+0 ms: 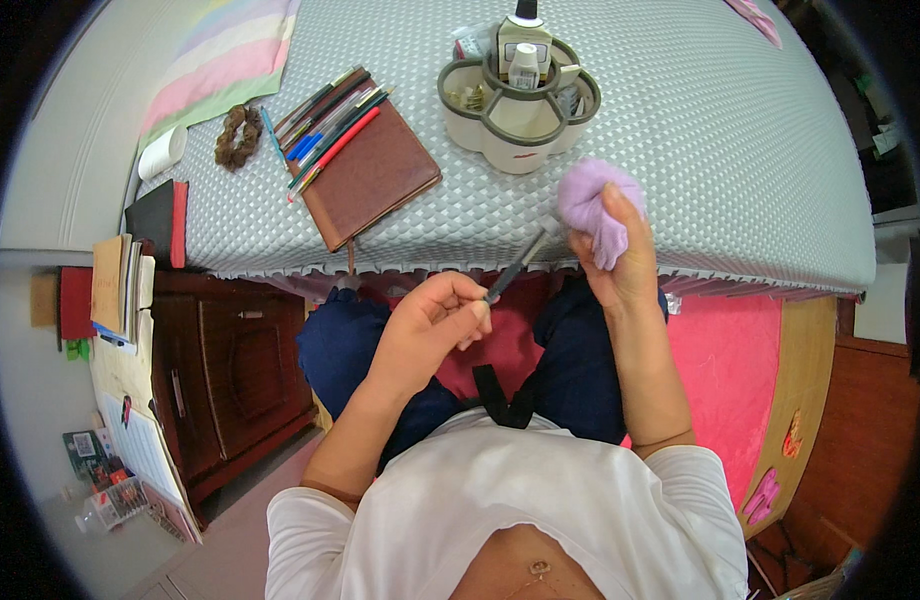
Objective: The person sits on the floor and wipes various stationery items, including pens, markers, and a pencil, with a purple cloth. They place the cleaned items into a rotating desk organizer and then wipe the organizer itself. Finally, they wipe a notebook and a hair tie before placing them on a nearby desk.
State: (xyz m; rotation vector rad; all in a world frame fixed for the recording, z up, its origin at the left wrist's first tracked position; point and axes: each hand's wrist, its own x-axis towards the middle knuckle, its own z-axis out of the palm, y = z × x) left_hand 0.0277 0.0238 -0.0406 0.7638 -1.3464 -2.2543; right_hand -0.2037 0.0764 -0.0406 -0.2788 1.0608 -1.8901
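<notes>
Between the thumb and fingers of my left hand [434, 326] is the dark end of a slim pen [518, 264], held slantwise above my lap. Its far end, blurred and pale, points up towards my right hand [626, 259]. That hand grips a bunched lilac cloth [596, 196] over the table's near edge. Further left, a brown leather-covered notebook [385, 176] lies on the tablecloth with several pens [329, 135] across its upper left part. A cream organizer [521, 154] with grey-rimmed round compartments stands beyond my hands, holding a white bottle [525, 67] and other small things.
A grey patterned tablecloth [692, 135] covers the table. At its left are a brown scrunchie [239, 139], a white roll [162, 154], a black and red book [158, 223] and a striped cloth [220, 67]. Papers [119, 289] top a dark wooden cabinet [250, 367].
</notes>
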